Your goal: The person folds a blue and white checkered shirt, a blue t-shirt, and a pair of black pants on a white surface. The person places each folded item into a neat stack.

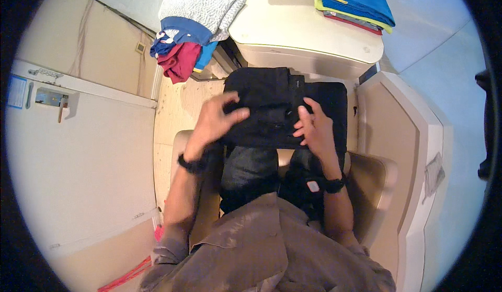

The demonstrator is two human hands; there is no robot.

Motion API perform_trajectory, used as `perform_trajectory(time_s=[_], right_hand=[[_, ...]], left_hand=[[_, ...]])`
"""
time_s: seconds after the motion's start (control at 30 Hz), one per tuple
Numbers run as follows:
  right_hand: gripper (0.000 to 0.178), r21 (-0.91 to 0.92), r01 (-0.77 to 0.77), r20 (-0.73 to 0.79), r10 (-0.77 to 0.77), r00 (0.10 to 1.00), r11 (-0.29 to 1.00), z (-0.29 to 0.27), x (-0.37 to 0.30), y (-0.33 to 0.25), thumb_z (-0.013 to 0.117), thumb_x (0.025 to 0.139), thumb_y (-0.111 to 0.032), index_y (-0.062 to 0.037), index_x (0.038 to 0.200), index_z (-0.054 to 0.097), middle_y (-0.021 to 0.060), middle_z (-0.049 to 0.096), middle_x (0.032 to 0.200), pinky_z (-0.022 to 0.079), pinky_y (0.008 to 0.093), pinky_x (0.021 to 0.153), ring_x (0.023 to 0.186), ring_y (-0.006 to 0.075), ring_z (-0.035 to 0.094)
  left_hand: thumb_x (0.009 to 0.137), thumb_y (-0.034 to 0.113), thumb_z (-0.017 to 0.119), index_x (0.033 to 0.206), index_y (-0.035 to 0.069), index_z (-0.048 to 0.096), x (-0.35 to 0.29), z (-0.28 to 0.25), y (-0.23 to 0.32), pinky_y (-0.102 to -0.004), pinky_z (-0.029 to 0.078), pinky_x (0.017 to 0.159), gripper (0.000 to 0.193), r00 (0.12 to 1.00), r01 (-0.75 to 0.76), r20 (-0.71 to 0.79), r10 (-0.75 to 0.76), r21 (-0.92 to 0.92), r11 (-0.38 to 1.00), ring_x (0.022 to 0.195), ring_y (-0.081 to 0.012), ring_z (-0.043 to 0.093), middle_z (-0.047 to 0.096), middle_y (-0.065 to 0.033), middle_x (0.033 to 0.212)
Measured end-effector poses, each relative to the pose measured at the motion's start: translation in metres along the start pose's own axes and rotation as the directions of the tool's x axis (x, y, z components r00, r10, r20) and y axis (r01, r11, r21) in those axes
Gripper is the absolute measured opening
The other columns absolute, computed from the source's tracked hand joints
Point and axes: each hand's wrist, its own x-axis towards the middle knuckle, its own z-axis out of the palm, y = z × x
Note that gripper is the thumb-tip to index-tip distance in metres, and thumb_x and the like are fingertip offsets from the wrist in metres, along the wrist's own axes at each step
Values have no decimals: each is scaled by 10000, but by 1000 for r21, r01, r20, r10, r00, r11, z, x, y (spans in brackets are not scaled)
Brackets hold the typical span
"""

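Note:
Across my knees, or on a low surface just beyond them, lies a black folded garment (259, 96) with a waistband-like strip along its right part; its exact kind is hard to make out. It rests on or beside a flat black piece (332, 103) that reaches further right. My left hand (215, 119) is at the garment's left edge, slightly blurred, thumb and fingers apart and holding nothing. Over the strip on the right side is my right hand (316, 127), its fingers loosely bent and spread, with nothing seen in them. Whether the fingertips touch the cloth cannot be told.
Beyond the garment stands a cream table (298, 30). A loose heap of clothes (196, 20) hangs over its left end, and a folded stack of clothes (355, 4) lies at its right. A white door (78, 150) is on the left, a beige panel (392, 119) on the right.

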Motion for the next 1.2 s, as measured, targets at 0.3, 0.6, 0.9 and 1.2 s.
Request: perform_trajectory(time_s=[0.3,0.6,0.9,1.2], right_hand=[[514,119,-196,245,162,956,973,37,45,7,781,876,-299,-44,1287,609,186,710,980,560,331,444,741,254,722],[232,-201,510,65,-508,859,837,11,31,-14,748,704,10,-51,904,648,110,716,927,527,373,855,922,309,697],[315,-573,332,78,-353,932,749,12,34,72,733,758,3,-56,1053,639,198,694,910,525,460,781,885,409,677],[157,-528,219,-425,-479,768,820,-44,-15,66,687,937,-145,-39,1052,672,160,694,894,533,386,697,755,299,674]], left_hand=[[750,-11,778,1269,15,652,-84,45,-26,-415,499,1038,534,974,108,-211,-76,144,984,1229,-402,567,603,-190,1336],[670,-35,681,1025,46,750,-103,65,-2,-440,501,893,371,903,-101,-337,266,435,894,1046,-332,598,670,-99,1142],[834,163,787,1180,-48,668,-71,61,-20,-372,514,940,423,835,327,-339,-433,-327,887,1088,-314,654,670,-209,1194],[801,8,787,1314,-88,548,8,56,-44,-358,572,857,574,789,577,253,-560,-619,533,996,-266,697,689,-221,1155]])
